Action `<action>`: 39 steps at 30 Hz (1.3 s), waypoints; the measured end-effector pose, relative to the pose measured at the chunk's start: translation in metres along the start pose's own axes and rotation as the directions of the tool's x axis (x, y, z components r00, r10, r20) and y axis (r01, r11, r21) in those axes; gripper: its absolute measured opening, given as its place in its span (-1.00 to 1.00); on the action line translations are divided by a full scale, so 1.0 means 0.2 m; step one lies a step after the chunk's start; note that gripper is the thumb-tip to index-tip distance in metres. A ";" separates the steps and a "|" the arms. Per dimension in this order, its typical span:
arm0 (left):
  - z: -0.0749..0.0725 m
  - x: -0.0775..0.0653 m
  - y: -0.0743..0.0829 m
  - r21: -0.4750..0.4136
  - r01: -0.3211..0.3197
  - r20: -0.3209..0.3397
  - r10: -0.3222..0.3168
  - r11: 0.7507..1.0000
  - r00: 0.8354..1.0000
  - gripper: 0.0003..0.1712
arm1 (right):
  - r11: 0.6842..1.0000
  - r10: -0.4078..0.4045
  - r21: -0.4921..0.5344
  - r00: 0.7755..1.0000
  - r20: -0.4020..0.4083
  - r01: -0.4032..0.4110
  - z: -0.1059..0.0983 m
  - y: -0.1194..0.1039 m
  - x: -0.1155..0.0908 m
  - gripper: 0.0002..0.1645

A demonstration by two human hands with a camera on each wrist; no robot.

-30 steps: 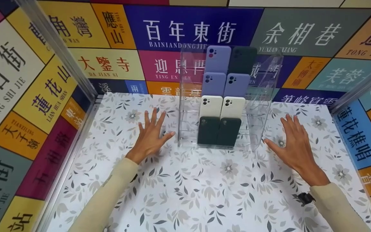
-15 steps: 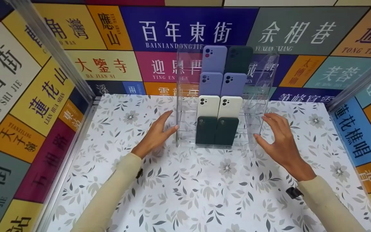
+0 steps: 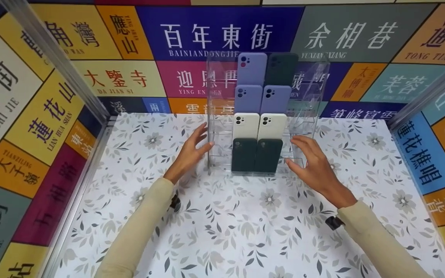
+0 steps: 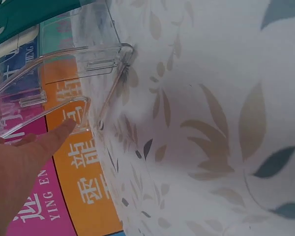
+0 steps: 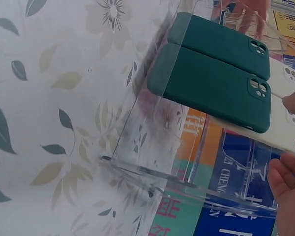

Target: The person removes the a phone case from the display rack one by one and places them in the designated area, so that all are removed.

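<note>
A clear tiered display rack stands on the table, with phone cases stacked in its middle. Two dark green cases fill the bottom tier and two white cases the one above. Higher up are three purple cases and another dark green case. My left hand is at the rack's left side, fingers extended; the left wrist view shows a fingertip by the clear side panel, contact unclear. My right hand reaches over the rack's right part, thumb and fingers apart, beside the cases, holding nothing.
The table has a white leaf-and-flower cover. Panels of colourful Chinese signs form the back wall and both sides, with a metal corner post on the left.
My right hand has moved left from beside the rack to over its right part. The left hand has turned and come closer to the rack's left side. The cases have not moved.
</note>
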State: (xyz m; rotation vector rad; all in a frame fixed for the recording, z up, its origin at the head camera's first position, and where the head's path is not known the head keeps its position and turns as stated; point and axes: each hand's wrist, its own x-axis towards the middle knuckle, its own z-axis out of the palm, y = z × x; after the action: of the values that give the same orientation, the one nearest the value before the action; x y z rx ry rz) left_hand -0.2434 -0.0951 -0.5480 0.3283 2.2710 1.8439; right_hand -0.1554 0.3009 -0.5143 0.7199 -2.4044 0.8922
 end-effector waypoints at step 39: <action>0.03 0.06 -0.04 -0.101 -0.033 0.057 0.038 0.994 0.998 -0.07 | 0.959 0.213 0.206 0.975 -0.059 -0.197 0.20 0.04 0.06 -0.63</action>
State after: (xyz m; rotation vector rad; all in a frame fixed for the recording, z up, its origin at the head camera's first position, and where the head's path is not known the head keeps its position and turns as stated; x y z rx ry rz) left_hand -0.2544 -0.0877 -0.5566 0.4035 2.1396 1.9308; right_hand -0.1784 0.2746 -0.5381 0.4985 -2.3709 1.2359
